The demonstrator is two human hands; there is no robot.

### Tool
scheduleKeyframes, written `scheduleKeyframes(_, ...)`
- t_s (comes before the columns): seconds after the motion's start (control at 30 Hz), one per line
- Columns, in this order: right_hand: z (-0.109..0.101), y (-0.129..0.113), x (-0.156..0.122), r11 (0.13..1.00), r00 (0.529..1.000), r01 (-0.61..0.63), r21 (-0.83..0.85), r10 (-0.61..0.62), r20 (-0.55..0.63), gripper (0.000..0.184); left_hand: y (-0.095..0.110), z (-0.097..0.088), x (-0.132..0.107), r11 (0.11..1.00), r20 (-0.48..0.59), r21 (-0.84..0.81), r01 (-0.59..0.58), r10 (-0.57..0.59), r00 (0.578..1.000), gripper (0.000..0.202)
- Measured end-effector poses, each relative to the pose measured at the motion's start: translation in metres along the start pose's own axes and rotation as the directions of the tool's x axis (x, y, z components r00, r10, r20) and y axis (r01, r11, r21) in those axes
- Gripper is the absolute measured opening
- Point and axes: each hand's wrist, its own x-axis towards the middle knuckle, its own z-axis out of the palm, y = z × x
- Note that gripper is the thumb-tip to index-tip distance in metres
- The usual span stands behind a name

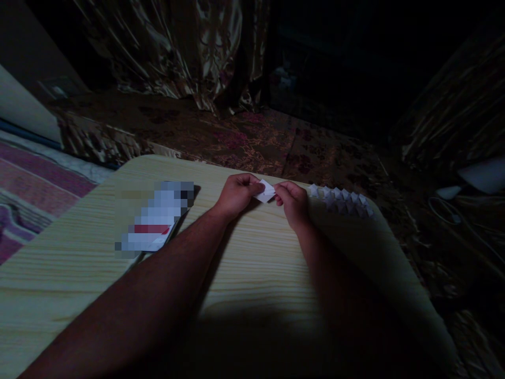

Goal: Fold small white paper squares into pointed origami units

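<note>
Both my hands meet over the far side of a pale wooden table (252, 263). My left hand (236, 193) and my right hand (292, 202) each pinch one end of a small folded piece of white paper (265, 191), held just above the tabletop. To the right of my right hand, a row of several small folded white paper pieces (342, 200) lies along the table's far right edge.
A flat object with a red band, blurred out (158, 221), lies on the table's left part. Patterned dark fabric (252, 137) and shiny curtains (177, 47) lie beyond the table. A striped rug (31, 184) is at the left; white items and a cable (453, 205) at the right.
</note>
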Motion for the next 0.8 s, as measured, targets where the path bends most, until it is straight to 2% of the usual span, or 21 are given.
scheduleKeyframes(0.17, 0.0009, 0.0006, -0.001, 1.0, 0.997, -0.021, 0.006, 0.021, 0.072, 0.022, 0.0007, -0.0002, 0.0001, 0.998, -0.038, -0.056, 0.01, -0.012, 0.999, 0.021)
scheduleKeyframes(0.5, 0.0003, 0.0046, 0.0002, 0.997, 0.999, 0.004, -0.074, -0.001, 0.046, 0.022, 0.0027, -0.0007, -0.001, 0.999, 0.001, -0.033, 0.04, -0.04, 0.999, 0.023)
scheduleKeyframes(0.8, -0.0026, 0.0056, 0.0023, 0.996, 0.999, -0.028, 0.08, 0.025, 0.041, 0.018, 0.0037, -0.0007, -0.0005, 0.995, 0.024, -0.101, 0.021, -0.019, 1.0, 0.019)
